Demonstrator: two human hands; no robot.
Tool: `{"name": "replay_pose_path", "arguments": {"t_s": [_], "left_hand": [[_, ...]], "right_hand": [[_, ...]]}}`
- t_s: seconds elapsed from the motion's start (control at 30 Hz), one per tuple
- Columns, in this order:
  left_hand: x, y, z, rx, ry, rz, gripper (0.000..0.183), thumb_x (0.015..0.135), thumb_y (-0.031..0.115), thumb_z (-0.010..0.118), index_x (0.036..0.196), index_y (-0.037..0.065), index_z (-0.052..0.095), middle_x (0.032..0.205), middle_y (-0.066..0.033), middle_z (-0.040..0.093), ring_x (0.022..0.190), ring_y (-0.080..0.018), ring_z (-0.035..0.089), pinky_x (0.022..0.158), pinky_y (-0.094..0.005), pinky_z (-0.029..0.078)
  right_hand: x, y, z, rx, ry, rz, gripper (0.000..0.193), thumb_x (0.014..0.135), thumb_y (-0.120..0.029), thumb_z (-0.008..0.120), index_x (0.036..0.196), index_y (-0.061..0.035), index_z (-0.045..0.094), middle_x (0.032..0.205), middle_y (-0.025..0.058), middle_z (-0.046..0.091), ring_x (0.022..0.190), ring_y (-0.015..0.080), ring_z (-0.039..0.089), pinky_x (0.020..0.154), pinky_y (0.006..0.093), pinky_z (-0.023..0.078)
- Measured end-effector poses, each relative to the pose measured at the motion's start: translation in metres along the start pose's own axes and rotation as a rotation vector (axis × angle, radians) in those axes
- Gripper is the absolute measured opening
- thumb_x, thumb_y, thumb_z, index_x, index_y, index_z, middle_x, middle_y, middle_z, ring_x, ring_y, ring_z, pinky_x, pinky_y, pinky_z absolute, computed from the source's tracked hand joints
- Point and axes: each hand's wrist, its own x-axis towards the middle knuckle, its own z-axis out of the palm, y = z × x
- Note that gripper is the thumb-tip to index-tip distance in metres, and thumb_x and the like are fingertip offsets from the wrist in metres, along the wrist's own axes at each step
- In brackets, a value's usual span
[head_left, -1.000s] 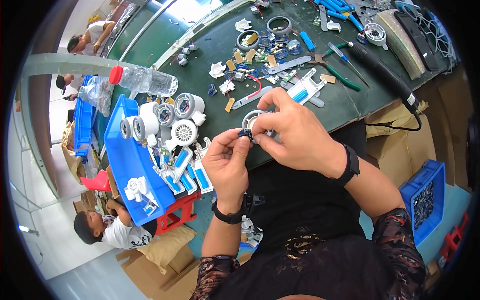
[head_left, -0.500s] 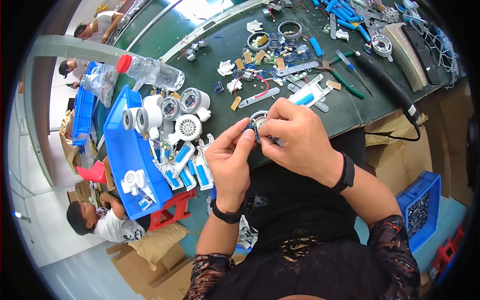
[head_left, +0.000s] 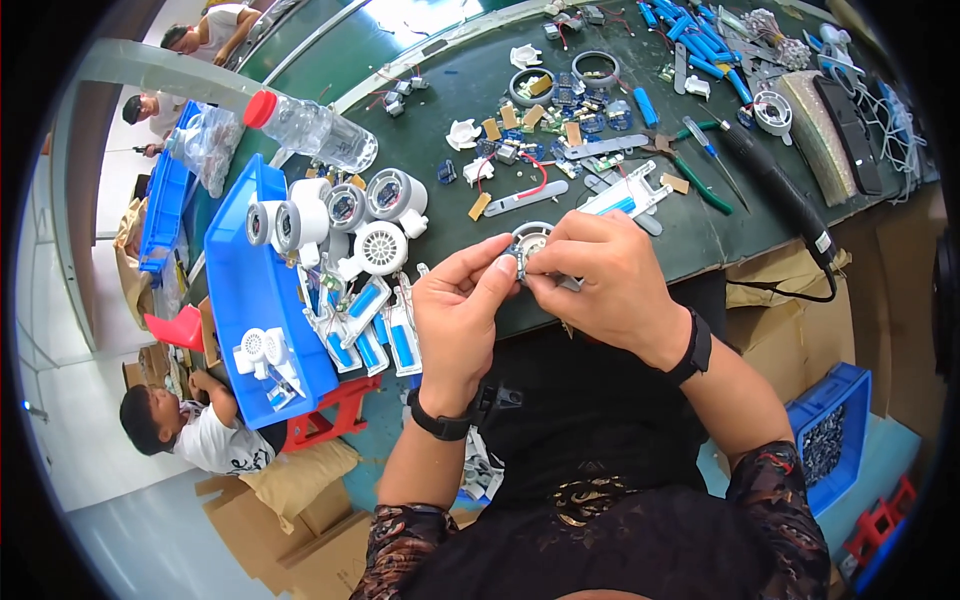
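Over the near table edge, my left hand (head_left: 458, 315) pinches a small dark-blue circuit board (head_left: 516, 254) between thumb and fingertips. My right hand (head_left: 610, 280) is closed against the same spot, thumb and forefinger pressed together. Whatever those fingers grip is too small and too covered to name. Just behind the fingertips a round grey-rimmed white housing (head_left: 532, 230) shows in part. Beyond my right hand lies a white handle shell (head_left: 640, 190) with a blue cell in it. Left of my hands are white fan heads (head_left: 381, 248) and several white shells with blue cells (head_left: 402, 335).
A blue bin (head_left: 235, 290) stands at the left, near a clear bottle with a red cap (head_left: 310, 130). Farther back lie loose boards, grey rings (head_left: 596, 68), green-handled pliers (head_left: 705, 182), a screwdriver (head_left: 715, 160) and a black corded tool (head_left: 780, 180). Other people are at the left.
The view has shifted slightly. My hands stay together at the circuit board, and more of the round housing shows behind the fingertips. My right fingers have shifted a little.
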Motion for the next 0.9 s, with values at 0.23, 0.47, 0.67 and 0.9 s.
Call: {"name": "replay_pose_path", "arguments": {"t_s": [0.23,0.47,0.67,0.9], "left_hand": [[-0.003,0.004,0.003,0.091,-0.011,0.096,0.028,0.097,-0.002,0.072,0.123,-0.009,0.071,0.102,-0.0113,0.078,0.087,-0.01,0.071,0.08,-0.0227,0.057],[0.003,0.013,-0.005,0.074,-0.039,0.045,0.028,0.096,0.001,0.074,0.123,-0.006,0.073,0.098,-0.0098,0.078,0.082,-0.0107,0.071,0.077,-0.024,0.058],[0.015,0.035,-0.021,0.195,0.069,0.054,0.024,0.095,0.001,0.074,0.118,-0.005,0.076,0.09,-0.0039,0.075,0.078,-0.006,0.065,0.071,-0.0208,0.052],[0.017,0.049,-0.024,0.719,0.044,0.153,0.021,0.094,0.006,0.075,0.115,0.002,0.077,0.088,-0.0078,0.077,0.074,-0.0128,0.07,0.068,-0.027,0.054]], "right_hand": [[0.003,0.002,0.001,-0.079,-0.005,-0.081,0.015,0.072,-0.006,0.079,0.078,-0.015,0.069,0.075,-0.0021,0.062,0.065,0.019,0.058,0.066,0.0363,0.035],[0.004,0.002,0.004,-0.098,0.013,-0.136,0.016,0.07,-0.005,0.078,0.076,-0.0149,0.067,0.073,-0.0019,0.059,0.062,0.0197,0.053,0.066,0.0365,0.032],[0.006,0.014,-0.012,-0.139,-0.06,-0.113,0.015,0.07,-0.006,0.078,0.076,-0.0157,0.069,0.074,-0.0025,0.062,0.063,0.0184,0.056,0.066,0.0362,0.033],[0.002,-0.001,-0.001,-0.091,-0.048,-0.119,0.015,0.074,-0.007,0.082,0.082,-0.0147,0.072,0.078,-0.0017,0.064,0.067,0.0198,0.06,0.064,0.0354,0.04]]}}
